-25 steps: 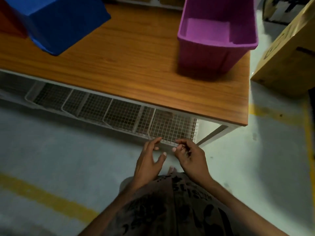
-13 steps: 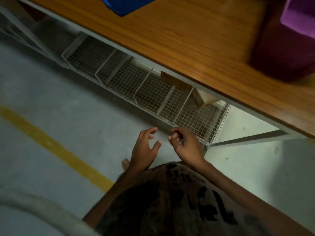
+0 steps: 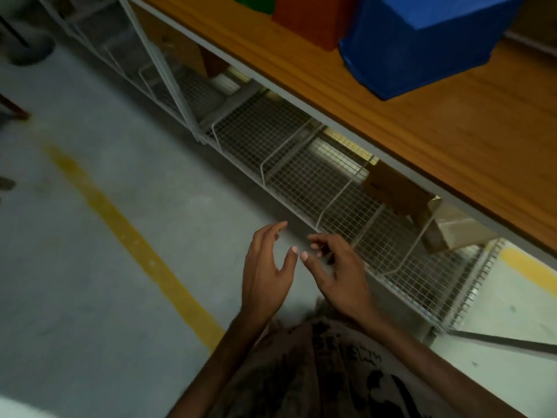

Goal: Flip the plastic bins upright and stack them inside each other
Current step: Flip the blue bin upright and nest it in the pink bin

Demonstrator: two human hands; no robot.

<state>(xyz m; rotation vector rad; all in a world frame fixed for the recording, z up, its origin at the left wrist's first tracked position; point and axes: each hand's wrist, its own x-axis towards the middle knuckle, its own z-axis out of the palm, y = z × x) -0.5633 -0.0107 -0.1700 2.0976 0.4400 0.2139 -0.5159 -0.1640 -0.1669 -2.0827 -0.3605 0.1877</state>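
Both hands are empty: left hand (image 3: 266, 273) and right hand (image 3: 337, 274) hang loosely spread, below the table (image 3: 470, 140) edge. Blue bin (image 3: 422, 40) sits overturned near that edge; I'd grip opposite sides, then roll it upright.

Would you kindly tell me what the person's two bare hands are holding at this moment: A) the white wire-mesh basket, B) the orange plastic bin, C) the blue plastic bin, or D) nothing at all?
D: the left hand and right hand hang open and empty over the grey floor, well below the blue plastic bin on the wooden tabletop.
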